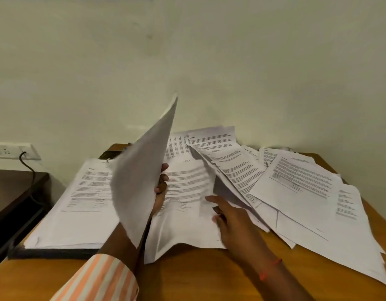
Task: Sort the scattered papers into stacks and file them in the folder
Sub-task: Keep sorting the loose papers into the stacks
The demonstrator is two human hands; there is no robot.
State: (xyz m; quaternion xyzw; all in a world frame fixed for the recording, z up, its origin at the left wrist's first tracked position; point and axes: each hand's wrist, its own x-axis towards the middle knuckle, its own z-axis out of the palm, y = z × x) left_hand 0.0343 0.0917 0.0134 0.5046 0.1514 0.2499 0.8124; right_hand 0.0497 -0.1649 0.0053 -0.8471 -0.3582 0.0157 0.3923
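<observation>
Risk, held sheaf: the sheaf of papers (140, 181) stands nearly upright in the left hand (160, 183), gripped only along its lower edge. The top corner rises high and unsupported, so the sheets could fan out or slip down onto the pile.
Risk, loose papers: the loose papers (296, 183) overlap at many angles across the right half of the table (198, 274). Some hang over the right and near edges. Dragging one sheet could pull its neighbours off onto the floor.
Risk, creasing: one raised sheet (211, 170) already bends upward in the middle of the pile. Pressing or tugging it one-handed could fold or tear it.
Risk, mixing: the sorted stack (79, 203) lies just beside the mess, so a sliding sheet could land on it unsorted.
Left fingers: the fingers (164, 177) curl round the edge of the sheaf and clamp it against the hidden palm.
Right hand: the right hand (231, 222) reaches onto the pile with its forefinger (211, 199) stretched straight, tip on a sheet. The other fingers are loose and blurred, and no grip shows.
Folder: a dark folder (57, 252) lies flat at the table's left, under the sorted stack, only its near edge showing.
Progress: judging by the spread, most papers remain unsorted.
</observation>
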